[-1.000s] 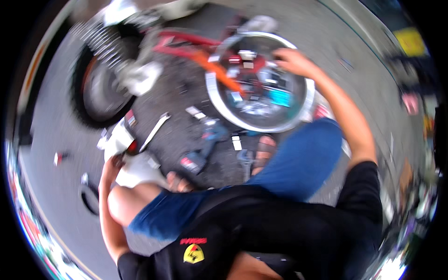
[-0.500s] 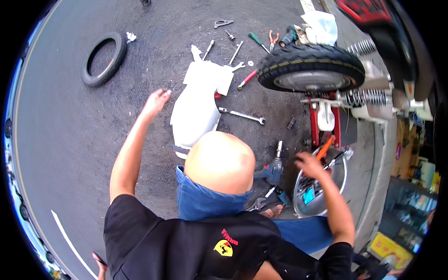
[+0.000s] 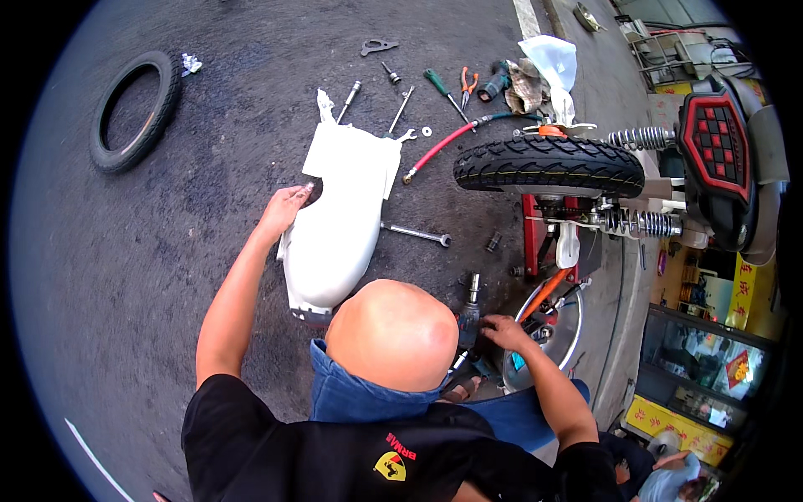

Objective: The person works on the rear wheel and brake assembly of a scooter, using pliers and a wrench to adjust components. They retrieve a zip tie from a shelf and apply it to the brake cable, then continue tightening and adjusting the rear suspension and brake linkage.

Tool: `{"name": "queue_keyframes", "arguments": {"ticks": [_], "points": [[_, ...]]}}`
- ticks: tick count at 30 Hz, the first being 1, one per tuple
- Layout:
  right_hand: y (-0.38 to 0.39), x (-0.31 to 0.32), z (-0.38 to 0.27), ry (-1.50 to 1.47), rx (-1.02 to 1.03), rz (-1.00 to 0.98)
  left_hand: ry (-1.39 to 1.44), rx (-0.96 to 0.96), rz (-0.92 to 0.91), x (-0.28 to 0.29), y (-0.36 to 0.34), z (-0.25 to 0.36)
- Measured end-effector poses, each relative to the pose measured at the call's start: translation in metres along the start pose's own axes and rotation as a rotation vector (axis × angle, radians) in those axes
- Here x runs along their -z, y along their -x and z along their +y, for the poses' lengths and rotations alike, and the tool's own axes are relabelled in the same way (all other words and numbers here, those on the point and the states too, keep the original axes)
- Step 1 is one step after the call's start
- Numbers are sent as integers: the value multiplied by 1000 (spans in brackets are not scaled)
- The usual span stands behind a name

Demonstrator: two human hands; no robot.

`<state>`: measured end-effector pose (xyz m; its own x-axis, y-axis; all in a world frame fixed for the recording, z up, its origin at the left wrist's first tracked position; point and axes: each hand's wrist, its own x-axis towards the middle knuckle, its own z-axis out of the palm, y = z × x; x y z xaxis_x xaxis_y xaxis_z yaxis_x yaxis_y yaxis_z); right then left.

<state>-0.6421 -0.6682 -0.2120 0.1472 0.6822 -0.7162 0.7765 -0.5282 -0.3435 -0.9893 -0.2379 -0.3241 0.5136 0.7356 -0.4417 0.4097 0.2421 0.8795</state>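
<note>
A long white plastic fender (image 3: pixel 339 238) lies on the asphalt in front of my knee. My left hand (image 3: pixel 286 209) is at its left edge, fingers and thumb closed on the rim beside a dark notch. My right hand (image 3: pixel 505 331) hangs open, fingers loosely bent, just right of the dark impact wrench (image 3: pixel 470 318); contact between them cannot be made out. That tool points its silver socket away from me, its lower part hidden by my knee. Beneath my right forearm stands a round metal basin (image 3: pixel 577 330) holding tools and an orange-handled item (image 3: pixel 544 293).
Ahead on the right is a raised motorbike wheel (image 3: pixel 548 166) with shock springs (image 3: pixel 644 222) and a red stand (image 3: pixel 533 226). A combination wrench (image 3: pixel 416 234), red hose (image 3: pixel 439 149), green screwdriver (image 3: pixel 445 92) and orange pliers (image 3: pixel 468 85) lie about. A loose tyre (image 3: pixel 138 113) is far left.
My left hand has moved right onto the fender's edge. My right hand has shifted left from above the basin toward the impact wrench. The whole view has turned slightly.
</note>
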Motion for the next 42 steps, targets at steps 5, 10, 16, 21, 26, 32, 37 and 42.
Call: {"name": "queue_keyframes", "arguments": {"ticks": [5, 10, 16, 21, 26, 32, 37, 42], "points": [[9, 4, 27, -98, -193, 179, -65, 83, 96, 25, 8, 58], [1, -9, 12, -226, -188, 102, -50, -33, 265, 159, -44, 56], [6, -26, -7, -166, -29, 80, 517, -76, 440, 255, -131, -23], [26, -34, 21, -230, -70, 279, 363, 191, 419, 278, -158, -72], [39, -30, 42, -41, 42, 467, -275, -570, 474, 310, -126, -12], [97, 36, 115, 139, -39, 481, -311, -366, -67, 56, 10, 202], [193, 35, 252, 7, -502, 703, -830, -331, -613, -92, 89, 280], [234, -95, 328, -175, -1095, 1031, -1048, -461, -935, -244, 110, 284]]}}
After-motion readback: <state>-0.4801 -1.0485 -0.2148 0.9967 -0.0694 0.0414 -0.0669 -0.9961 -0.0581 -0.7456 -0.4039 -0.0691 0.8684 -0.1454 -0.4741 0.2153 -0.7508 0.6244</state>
